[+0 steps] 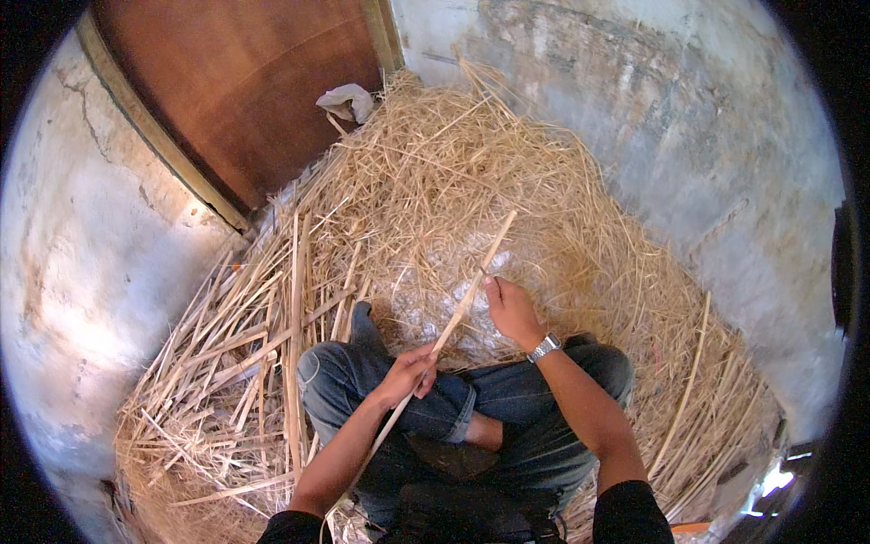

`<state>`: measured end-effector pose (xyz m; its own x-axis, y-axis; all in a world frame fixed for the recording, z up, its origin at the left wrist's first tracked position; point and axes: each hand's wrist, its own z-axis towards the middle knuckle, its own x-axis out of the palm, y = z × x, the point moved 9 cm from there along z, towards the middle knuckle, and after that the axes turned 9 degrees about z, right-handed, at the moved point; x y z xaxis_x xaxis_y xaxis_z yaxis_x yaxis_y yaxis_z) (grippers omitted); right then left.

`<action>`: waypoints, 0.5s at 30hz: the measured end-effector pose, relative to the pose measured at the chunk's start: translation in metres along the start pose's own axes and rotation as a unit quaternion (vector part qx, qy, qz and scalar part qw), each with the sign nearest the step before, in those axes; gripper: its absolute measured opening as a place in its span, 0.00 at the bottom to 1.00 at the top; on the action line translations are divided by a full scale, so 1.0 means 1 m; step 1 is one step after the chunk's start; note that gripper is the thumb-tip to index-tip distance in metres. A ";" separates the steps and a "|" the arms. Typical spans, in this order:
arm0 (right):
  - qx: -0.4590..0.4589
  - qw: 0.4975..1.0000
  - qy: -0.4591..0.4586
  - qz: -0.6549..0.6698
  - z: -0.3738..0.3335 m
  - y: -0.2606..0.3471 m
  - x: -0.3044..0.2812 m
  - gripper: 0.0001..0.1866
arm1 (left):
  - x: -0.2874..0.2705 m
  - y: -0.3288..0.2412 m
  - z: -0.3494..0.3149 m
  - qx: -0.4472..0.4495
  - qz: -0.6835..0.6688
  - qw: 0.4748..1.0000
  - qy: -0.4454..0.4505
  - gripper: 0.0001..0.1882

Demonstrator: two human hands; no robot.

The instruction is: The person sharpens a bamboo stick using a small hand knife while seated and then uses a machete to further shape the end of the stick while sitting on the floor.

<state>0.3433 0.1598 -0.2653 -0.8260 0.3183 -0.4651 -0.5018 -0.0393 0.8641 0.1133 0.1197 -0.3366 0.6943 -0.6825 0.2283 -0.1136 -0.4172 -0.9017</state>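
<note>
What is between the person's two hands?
In the head view, only the long pale reed stalk spans from the left hand to the right hand; loose straw lies behind.

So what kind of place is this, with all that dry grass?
Probably a corner of a rough shed or storeroom used for working with stalks. A big heap of straw covers the floor, bare cracked plaster walls close it in, and a brown wooden door stands behind the heap.

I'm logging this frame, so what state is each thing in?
left hand: closed around the stalk
right hand: pinching the stalk higher up
stalk: held slanted, off the ground
straw heap: loose, piled against the wall
wooden door: shut
</note>
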 end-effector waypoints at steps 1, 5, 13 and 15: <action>-0.001 1.000 -0.002 0.002 0.000 0.001 0.000 0.24 | -0.002 -0.002 0.003 -0.006 0.004 1.000 -0.011 0.25; -0.009 0.996 0.064 -0.066 -0.008 -0.003 0.023 0.25 | 0.000 -0.012 0.028 -0.033 0.094 0.995 0.003 0.27; -0.042 0.969 0.163 -0.182 -0.041 0.014 0.070 0.30 | -0.016 0.004 0.051 -0.046 0.062 0.994 -0.082 0.25; -0.031 0.963 0.172 -0.205 -0.035 0.005 0.068 0.29 | -0.019 0.007 0.049 -0.042 0.085 0.989 -0.117 0.24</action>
<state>0.2751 0.1483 -0.2994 -0.5864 -0.0132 -0.8099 -0.8092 -0.0364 0.5865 0.1343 0.1590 -0.3653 0.8040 -0.5941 -0.0241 -0.2949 -0.3632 -0.8838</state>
